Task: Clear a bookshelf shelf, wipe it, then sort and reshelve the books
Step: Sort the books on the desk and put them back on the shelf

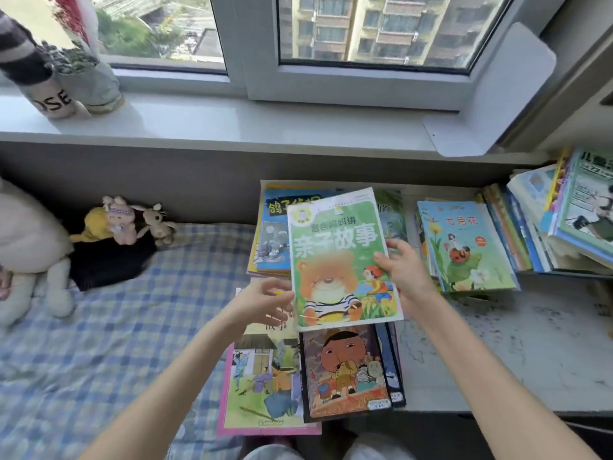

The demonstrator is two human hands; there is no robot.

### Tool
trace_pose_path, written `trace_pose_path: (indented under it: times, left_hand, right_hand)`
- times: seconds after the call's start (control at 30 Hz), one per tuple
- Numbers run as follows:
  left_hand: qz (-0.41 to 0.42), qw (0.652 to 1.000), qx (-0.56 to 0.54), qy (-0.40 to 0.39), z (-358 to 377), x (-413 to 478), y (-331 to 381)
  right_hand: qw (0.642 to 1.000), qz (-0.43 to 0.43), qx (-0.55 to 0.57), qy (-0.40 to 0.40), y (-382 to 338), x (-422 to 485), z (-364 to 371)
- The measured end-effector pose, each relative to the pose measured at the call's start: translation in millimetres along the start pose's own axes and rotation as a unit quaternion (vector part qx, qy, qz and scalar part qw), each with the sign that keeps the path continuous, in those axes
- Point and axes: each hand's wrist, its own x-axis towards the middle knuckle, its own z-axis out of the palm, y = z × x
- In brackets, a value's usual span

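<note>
Book (341,257) pinched in right grip (403,270), left grip (265,300) slack beside

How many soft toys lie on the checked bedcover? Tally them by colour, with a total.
Large white plush toy: 1
Small yellow plush toy: 1
Small pink plush rabbit: 1
Small tan plush rabbit: 1
Total: 4

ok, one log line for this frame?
phase: sorting | right hand: holds green bear book | left hand: at its left edge, grip unclear | stacked books: below it
</note>
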Motion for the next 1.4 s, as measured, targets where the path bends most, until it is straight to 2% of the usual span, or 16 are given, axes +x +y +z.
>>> trace_pose_path:
  times: [0.1, 0.17, 0.27, 0.53, 0.73, 0.9, 1.03, 1.13, 1.27, 1.33, 1.4]
  left_hand:
    - [-0.063, 0.994, 0.073, 0.056, 22, 12, -13]
    - [-0.087, 0.989, 0.111, 0.038, 40, 17, -21]
    - [-0.082, 0.982, 0.169, 0.037, 62, 23, -24]
    - [-0.082, 0.977, 0.191, 0.038, 88, 28, -11]
    - [-0.101, 0.992, 0.072, -0.008, 74, 25, -6]
    - [-0.077, 0.994, 0.075, 0.011, 82, 21, -5]
    - [-0.089, 0.995, 0.052, 0.004, 78, 20, -8]
    - [-0.080, 0.989, 0.072, 0.098, 48, 22, -20]
    - [-0.064, 0.964, 0.057, 0.250, -5, 13, -36]
    - [-0.056, 0.956, 0.038, 0.286, -21, 6, -39]
    - [-0.056, 0.955, 0.037, 0.289, -30, 3, -42]
  right_hand:
    - [0.996, -0.046, -0.051, 0.063, 3, -21, -43]
    - [0.991, -0.049, -0.079, 0.092, 6, -32, -68]
    - [0.989, -0.032, -0.085, 0.118, 9, -48, -98]
    - [0.973, -0.001, -0.172, 0.152, 20, -77, -123]
    - [0.985, -0.001, -0.103, 0.137, 16, -85, -122]
    - [0.989, -0.008, -0.067, 0.135, 4, -82, -112]
    - [0.991, -0.002, -0.049, 0.128, -4, -78, -108]
    - [0.995, 0.029, -0.019, 0.090, -5, -76, -85]
    - [0.994, 0.107, -0.008, -0.018, 13, -70, -19]
    - [0.987, 0.143, -0.011, -0.068, 26, -67, 18]
    - [0.979, 0.173, -0.028, -0.104, 44, -65, 48]
